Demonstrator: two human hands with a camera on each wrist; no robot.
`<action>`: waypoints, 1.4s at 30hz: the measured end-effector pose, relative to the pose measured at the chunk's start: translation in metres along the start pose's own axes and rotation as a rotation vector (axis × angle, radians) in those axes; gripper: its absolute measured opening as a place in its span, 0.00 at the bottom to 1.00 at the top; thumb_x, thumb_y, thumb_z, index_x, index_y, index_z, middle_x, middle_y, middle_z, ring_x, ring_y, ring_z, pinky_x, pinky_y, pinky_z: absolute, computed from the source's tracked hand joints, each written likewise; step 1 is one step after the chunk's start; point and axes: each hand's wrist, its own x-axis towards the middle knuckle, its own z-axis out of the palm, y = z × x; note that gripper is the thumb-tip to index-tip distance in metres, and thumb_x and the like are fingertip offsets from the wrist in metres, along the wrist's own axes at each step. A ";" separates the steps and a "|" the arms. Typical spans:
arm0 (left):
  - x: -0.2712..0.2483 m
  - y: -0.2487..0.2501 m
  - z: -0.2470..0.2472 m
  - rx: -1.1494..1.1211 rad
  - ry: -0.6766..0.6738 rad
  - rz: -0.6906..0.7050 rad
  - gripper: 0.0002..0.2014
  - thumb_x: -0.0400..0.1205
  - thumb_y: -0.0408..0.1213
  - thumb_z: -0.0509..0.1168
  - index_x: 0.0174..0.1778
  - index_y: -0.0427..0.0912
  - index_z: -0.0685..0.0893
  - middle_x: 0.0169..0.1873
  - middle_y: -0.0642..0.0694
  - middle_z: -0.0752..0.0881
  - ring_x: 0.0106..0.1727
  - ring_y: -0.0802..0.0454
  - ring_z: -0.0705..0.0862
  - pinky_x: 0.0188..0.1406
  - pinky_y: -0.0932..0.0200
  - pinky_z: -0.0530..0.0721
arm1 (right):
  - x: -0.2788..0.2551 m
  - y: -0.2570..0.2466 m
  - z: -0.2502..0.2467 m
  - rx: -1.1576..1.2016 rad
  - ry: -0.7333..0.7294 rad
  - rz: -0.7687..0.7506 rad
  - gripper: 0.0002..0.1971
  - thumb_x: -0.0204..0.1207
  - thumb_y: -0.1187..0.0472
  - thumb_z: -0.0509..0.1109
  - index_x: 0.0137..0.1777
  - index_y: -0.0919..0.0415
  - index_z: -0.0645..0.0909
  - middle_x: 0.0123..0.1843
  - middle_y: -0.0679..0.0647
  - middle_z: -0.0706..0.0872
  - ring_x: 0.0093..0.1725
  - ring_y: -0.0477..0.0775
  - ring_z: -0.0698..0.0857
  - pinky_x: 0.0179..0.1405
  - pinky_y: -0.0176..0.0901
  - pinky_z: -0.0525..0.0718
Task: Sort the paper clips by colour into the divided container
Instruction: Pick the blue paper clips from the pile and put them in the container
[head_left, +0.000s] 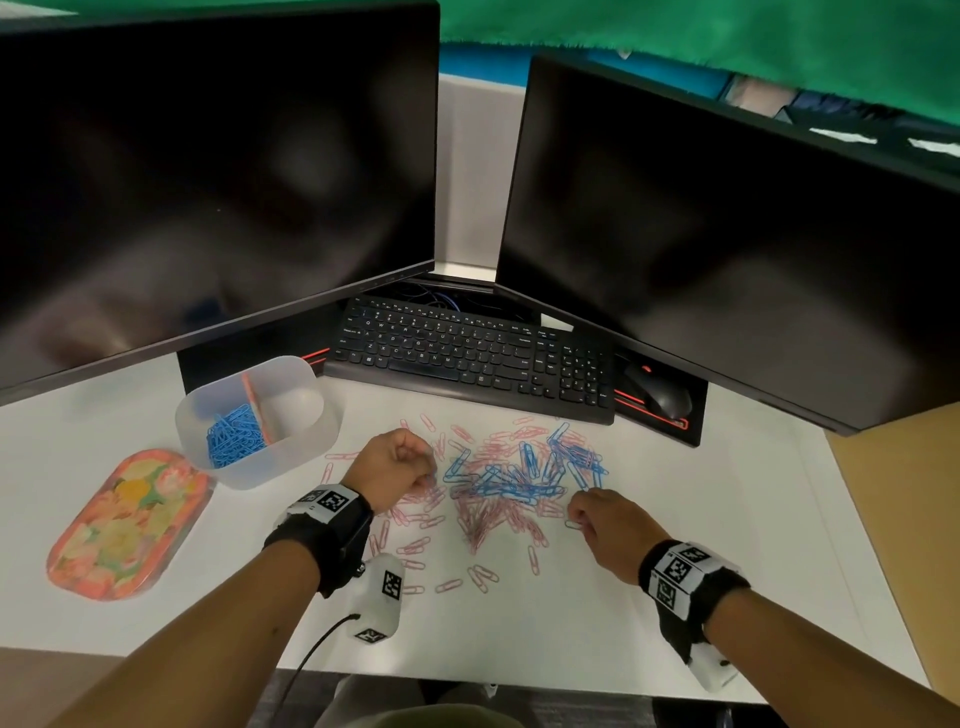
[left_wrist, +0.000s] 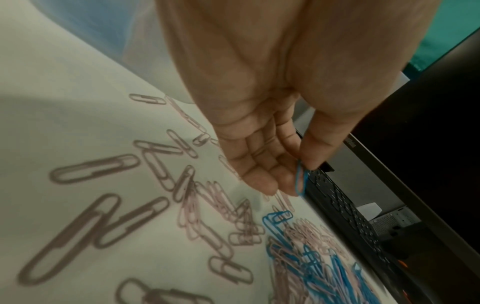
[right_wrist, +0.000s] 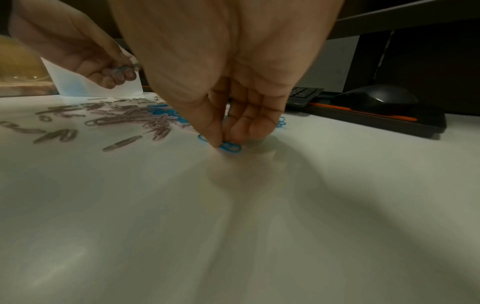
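A mixed pile of pink and blue paper clips (head_left: 509, 483) is spread on the white desk in front of the keyboard. The translucent divided container (head_left: 311, 431) stands at the left, with blue clips (head_left: 231, 434) heaped in its left compartment. My left hand (head_left: 427, 467) hovers over the pile's left edge, and its thumb and forefinger pinch a blue paper clip (left_wrist: 301, 181). My right hand (head_left: 576, 514) is down at the pile's right front edge. There its fingertips pinch another blue clip (right_wrist: 230, 147) that lies on the desk.
A floral oval tray (head_left: 130, 525) lies left of the container. A black keyboard (head_left: 467, 358) and mouse (head_left: 660, 395) sit behind the pile, under two dark monitors (head_left: 208, 182) (head_left: 727, 249). Loose pink clips (head_left: 483, 577) are scattered toward the desk's front edge.
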 end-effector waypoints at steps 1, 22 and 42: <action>0.002 0.001 0.002 -0.030 0.015 -0.014 0.05 0.81 0.21 0.63 0.47 0.35 0.80 0.37 0.36 0.86 0.36 0.44 0.87 0.34 0.60 0.89 | 0.000 -0.001 0.001 0.009 -0.006 0.013 0.09 0.79 0.65 0.60 0.57 0.55 0.76 0.56 0.52 0.80 0.55 0.52 0.79 0.55 0.39 0.79; 0.030 0.004 0.045 0.889 0.076 0.126 0.05 0.80 0.34 0.63 0.46 0.42 0.84 0.45 0.45 0.87 0.44 0.48 0.82 0.39 0.59 0.80 | 0.005 -0.004 -0.016 1.537 0.182 0.535 0.08 0.59 0.72 0.59 0.36 0.62 0.72 0.29 0.55 0.70 0.25 0.51 0.67 0.26 0.40 0.62; 0.020 0.008 0.022 0.222 0.088 -0.046 0.08 0.77 0.27 0.65 0.46 0.42 0.88 0.43 0.44 0.87 0.24 0.55 0.73 0.22 0.65 0.70 | 0.035 -0.009 -0.007 0.182 0.231 0.269 0.09 0.74 0.72 0.64 0.50 0.59 0.76 0.47 0.54 0.80 0.46 0.55 0.81 0.44 0.41 0.78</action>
